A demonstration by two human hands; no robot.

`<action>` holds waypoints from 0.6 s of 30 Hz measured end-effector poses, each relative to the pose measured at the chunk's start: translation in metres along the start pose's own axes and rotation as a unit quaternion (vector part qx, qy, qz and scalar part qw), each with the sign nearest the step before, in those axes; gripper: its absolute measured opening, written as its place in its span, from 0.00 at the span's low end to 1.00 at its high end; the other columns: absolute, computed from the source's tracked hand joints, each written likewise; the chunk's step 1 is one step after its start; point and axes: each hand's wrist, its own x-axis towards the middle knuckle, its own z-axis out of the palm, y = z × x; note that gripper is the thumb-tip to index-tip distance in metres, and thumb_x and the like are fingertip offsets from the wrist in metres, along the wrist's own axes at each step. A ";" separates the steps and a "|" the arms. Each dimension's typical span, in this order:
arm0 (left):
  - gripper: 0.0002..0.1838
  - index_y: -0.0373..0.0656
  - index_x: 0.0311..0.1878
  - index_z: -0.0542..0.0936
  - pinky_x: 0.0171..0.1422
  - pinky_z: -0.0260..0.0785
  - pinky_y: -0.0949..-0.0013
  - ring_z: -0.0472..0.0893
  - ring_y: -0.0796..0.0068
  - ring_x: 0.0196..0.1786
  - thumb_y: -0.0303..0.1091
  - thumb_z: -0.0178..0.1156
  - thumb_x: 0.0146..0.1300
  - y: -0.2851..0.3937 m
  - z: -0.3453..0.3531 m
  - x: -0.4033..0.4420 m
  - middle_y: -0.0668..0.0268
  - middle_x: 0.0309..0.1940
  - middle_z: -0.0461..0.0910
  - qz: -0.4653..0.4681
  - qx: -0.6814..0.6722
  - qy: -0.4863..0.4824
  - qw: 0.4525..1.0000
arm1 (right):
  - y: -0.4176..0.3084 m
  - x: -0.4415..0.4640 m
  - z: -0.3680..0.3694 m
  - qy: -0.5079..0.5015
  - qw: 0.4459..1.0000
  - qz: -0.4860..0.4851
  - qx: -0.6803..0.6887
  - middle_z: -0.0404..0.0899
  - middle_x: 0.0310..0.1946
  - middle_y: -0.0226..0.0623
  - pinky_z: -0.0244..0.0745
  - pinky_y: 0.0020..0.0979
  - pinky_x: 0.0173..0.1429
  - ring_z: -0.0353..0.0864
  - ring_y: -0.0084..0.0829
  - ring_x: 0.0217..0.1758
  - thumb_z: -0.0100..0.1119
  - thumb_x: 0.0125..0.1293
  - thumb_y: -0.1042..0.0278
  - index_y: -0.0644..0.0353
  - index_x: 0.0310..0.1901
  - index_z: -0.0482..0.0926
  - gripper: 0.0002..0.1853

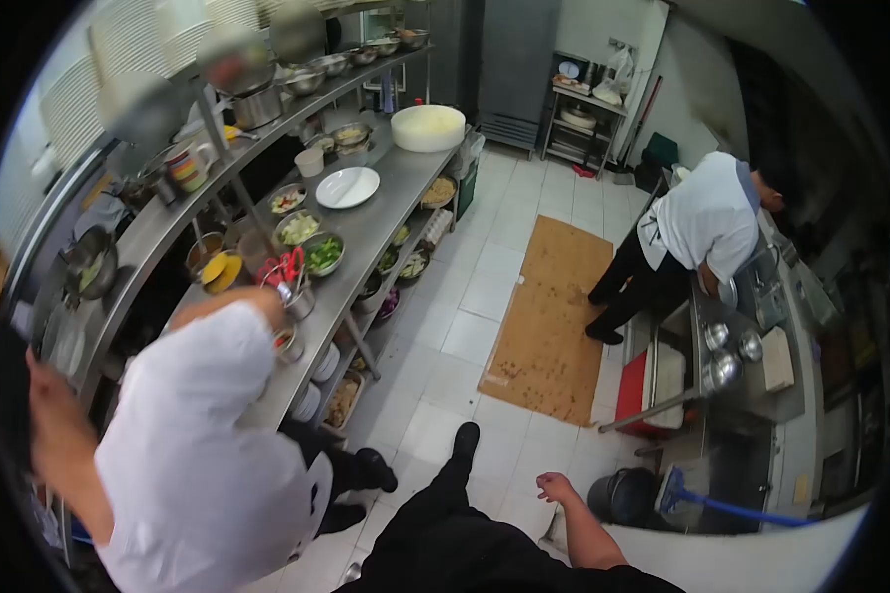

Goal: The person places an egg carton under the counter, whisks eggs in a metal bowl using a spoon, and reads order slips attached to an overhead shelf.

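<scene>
My right hand (556,486) hangs in front of my black clothing, low in the head view. Its fingers are loosely bent and a little apart, and I see nothing in them. A dark bucket (623,496) stands on the floor just right of it. My left hand is out of view. At the lower left edge of my clothing shows a small shiny metal piece (353,571); what it belongs to is hidden. One of my dark shoes (467,440) is stretched forward on the white tiles.
A co-worker in white (203,455) leans over the steel counter (361,222), which holds food bowls and a white plate (347,188). Another person (707,217) works at the right. A brown mat (554,306) and a blue-handled floor tool (732,508) lie ahead and right.
</scene>
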 end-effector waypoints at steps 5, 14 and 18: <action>0.17 0.47 0.50 0.79 0.51 0.76 0.56 0.84 0.61 0.39 0.47 0.60 0.65 0.177 0.219 0.002 0.61 0.40 0.85 -0.012 -0.060 -0.352 0.934 | -0.046 0.049 -0.124 0.102 0.983 0.033 0.146 0.83 0.47 0.41 0.82 0.40 0.31 0.89 0.39 0.36 0.56 0.71 0.57 0.60 0.58 0.77 0.20; 0.18 0.34 0.49 0.77 0.26 0.77 0.62 0.83 0.64 0.27 0.27 0.50 0.55 0.349 0.603 0.349 0.54 0.31 0.82 -0.098 -0.377 -0.182 0.903 | -0.036 0.087 -0.259 0.111 0.954 0.169 0.221 0.81 0.41 0.40 0.80 0.47 0.29 0.88 0.45 0.31 0.55 0.67 0.60 0.57 0.54 0.76 0.17; 0.22 0.30 0.57 0.74 0.28 0.81 0.61 0.86 0.60 0.32 0.26 0.49 0.59 0.459 0.656 0.513 0.52 0.37 0.83 -0.067 -0.408 -0.099 0.905 | -0.103 0.170 -0.327 0.086 0.957 0.244 0.133 0.82 0.38 0.40 0.81 0.47 0.29 0.88 0.45 0.33 0.58 0.66 0.57 0.58 0.49 0.80 0.16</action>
